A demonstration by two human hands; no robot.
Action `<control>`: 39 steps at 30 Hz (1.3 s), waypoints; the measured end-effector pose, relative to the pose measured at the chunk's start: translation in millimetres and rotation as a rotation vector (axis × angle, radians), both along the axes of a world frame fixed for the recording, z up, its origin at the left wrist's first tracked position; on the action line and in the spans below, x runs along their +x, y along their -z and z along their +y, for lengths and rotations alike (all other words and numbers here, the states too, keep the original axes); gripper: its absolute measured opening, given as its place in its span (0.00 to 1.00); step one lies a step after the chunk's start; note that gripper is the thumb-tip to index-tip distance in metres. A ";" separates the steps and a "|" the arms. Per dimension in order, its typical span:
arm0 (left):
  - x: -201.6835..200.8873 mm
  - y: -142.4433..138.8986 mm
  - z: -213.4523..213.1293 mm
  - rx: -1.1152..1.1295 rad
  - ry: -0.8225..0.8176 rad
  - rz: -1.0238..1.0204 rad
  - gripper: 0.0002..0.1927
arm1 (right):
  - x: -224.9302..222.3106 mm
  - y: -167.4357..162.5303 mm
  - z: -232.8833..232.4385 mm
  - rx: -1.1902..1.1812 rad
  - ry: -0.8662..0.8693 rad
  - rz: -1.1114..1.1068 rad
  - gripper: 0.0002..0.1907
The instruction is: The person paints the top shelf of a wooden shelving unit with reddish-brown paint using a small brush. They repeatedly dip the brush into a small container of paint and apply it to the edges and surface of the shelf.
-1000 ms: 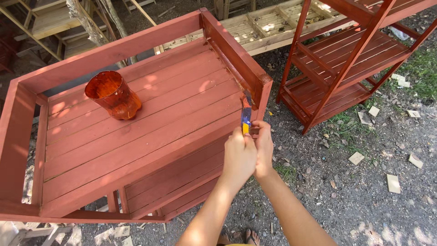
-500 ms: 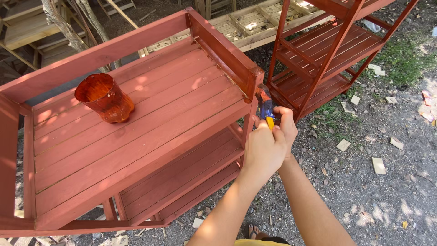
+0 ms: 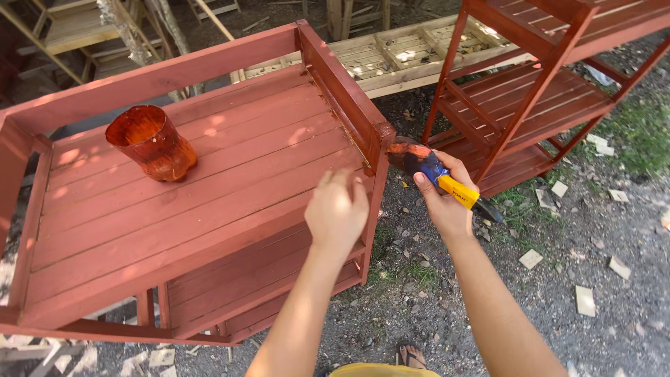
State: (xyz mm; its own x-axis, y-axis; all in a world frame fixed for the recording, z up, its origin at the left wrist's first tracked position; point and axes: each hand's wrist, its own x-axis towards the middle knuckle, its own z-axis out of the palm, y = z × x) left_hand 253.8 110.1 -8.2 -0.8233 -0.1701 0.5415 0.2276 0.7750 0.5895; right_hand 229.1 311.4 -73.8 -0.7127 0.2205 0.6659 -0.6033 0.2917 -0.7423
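You are working in bright daylight filtered from above, which dapples the red shelf (image 3: 209,174) with pale patches and soft shadows. The translucent paint cup (image 3: 150,143) glows near its far left corner. Your left hand (image 3: 336,209) is slightly motion-blurred; straight rails bow toward the frame edges.

A second red slatted shelf rack (image 3: 530,105) stands to the right on gravel ground (image 3: 558,328) strewn with small wood offcuts (image 3: 585,300). Behind, an unpainted wooden slatted frame (image 3: 412,52) lies flat.
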 end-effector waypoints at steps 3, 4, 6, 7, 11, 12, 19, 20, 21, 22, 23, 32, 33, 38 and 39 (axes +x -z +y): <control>-20.0 9.8 7.5 0.064 -0.040 -0.030 0.20 | -27.5 -23.4 38.3 0.157 -0.145 0.026 0.23; -26.5 11.4 12.5 0.049 -0.075 -0.038 0.19 | -35.9 -31.6 49.9 0.239 -0.183 0.071 0.22; -37.3 14.5 25.7 0.024 -0.143 -0.054 0.19 | -52.1 -45.0 67.8 0.338 -0.254 0.135 0.21; -42.1 15.8 32.7 0.024 -0.162 -0.066 0.19 | -60.9 -50.5 73.9 0.354 -0.286 0.153 0.21; -49.2 25.3 56.0 0.027 -0.220 -0.078 0.20 | -87.6 -58.5 89.1 0.381 -0.380 0.183 0.20; -48.8 28.4 61.6 0.028 -0.230 -0.074 0.21 | -91.4 -57.2 92.7 0.411 -0.393 0.186 0.20; -49.5 51.4 89.5 -0.021 -0.349 -0.027 0.21 | -104.9 -23.3 98.4 0.653 -0.532 0.313 0.21; -49.2 54.8 91.3 -0.035 -0.359 -0.020 0.21 | -105.6 -19.5 97.8 0.688 -0.556 0.285 0.21; -46.8 58.9 93.2 -0.048 -0.367 -0.018 0.21 | -107.0 -18.0 98.4 0.710 -0.558 0.313 0.20; -42.5 63.1 94.9 -0.059 -0.372 -0.026 0.21 | -108.8 -18.4 98.8 0.730 -0.558 0.340 0.20; -40.0 65.8 96.6 -0.068 -0.377 -0.028 0.21 | -112.4 -21.8 99.3 0.751 -0.557 0.374 0.20; -28.8 66.6 112.0 -0.082 -0.410 -0.021 0.21 | -132.8 -59.5 121.0 0.592 -0.487 0.422 0.19; -28.9 66.4 113.5 -0.088 -0.405 -0.012 0.21 | -130.1 -54.1 119.1 0.596 -0.528 0.455 0.20; -25.4 66.2 119.0 -0.085 -0.403 -0.031 0.21 | -109.0 -26.7 102.4 0.829 -0.556 0.368 0.22; -24.7 65.6 119.1 -0.081 -0.406 -0.037 0.22 | -108.7 -28.6 102.5 0.781 -0.559 0.400 0.21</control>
